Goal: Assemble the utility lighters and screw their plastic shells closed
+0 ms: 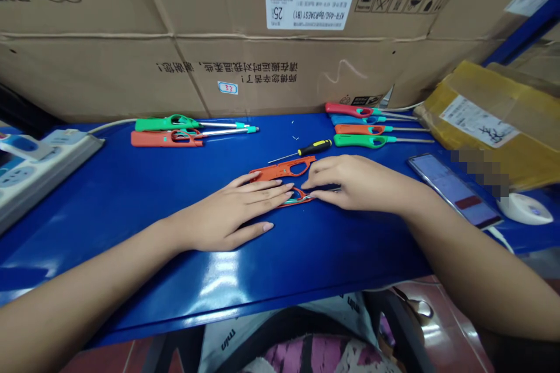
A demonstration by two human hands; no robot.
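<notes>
Orange casing halves (280, 170), two, under open left grip (219, 214); right grip (352, 182) curled, hold unclear

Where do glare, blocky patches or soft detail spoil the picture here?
Head view: white glare near the front edge of the glossy blue tabletop; square pixelation over part of the yellow parcel; large print on the brown cardboard legible, the finest label text soft.

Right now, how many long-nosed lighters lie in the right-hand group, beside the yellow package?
4: a red one at the back, then a blue one, an orange one, and a green one in front. Others may be hidden underneath.
</notes>
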